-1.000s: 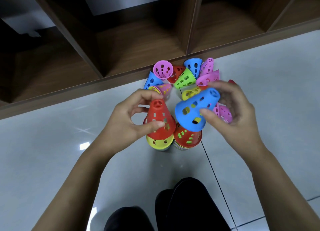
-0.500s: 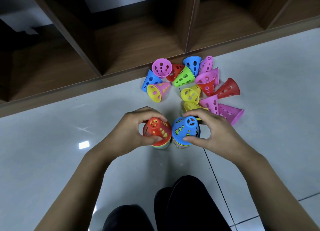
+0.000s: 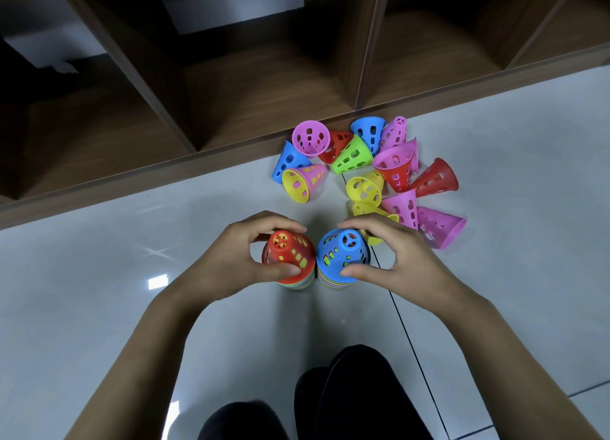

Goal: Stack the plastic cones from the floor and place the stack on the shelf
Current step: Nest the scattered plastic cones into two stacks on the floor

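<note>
Red-topped stack in the left hand and blue-topped stack in the right hand, fingers curled round each, stood on the floor before the shelf; loose cones lay nearer the shelf, unstacked.

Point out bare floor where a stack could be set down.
Bare floor left of the red stack, up to the shelf; also right of the right hand. Crowded: loose cones by the shelf, behind the blue stack.

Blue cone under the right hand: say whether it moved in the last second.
Yes. The blue cone went from tilted in the air down onto the right stack, farther from the shelf edge.
</note>
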